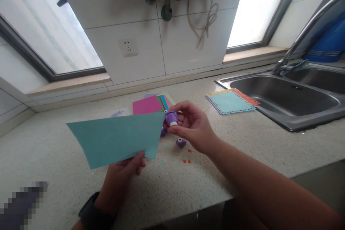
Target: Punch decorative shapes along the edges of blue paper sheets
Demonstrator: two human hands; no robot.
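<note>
A light blue sheet of paper point(115, 138) is tilted above the counter, its lower edge pinched by my left hand point(129, 165), thumb on top. My right hand point(192, 124) grips a purple craft punch point(171, 116) with a white button between thumb and fingers. This punch is at the sheet's upper right corner; whether the paper sits in its slot I cannot tell. Beneath my hands, a second purple punch point(181, 142) lies on the counter, and another purple punch point(163, 131) is partly hidden behind the sheet. Small red and blue paper cutouts point(187, 161) are scattered nearby.
Coloured sheets, pink on top point(147, 105), lie behind the blue paper. To the right, a stack of sheets with punched edges point(229, 102) rests beside the steel sink point(291, 97). A wall socket point(128, 46) and pipe valves are on the tiled wall behind the counter point(48, 133).
</note>
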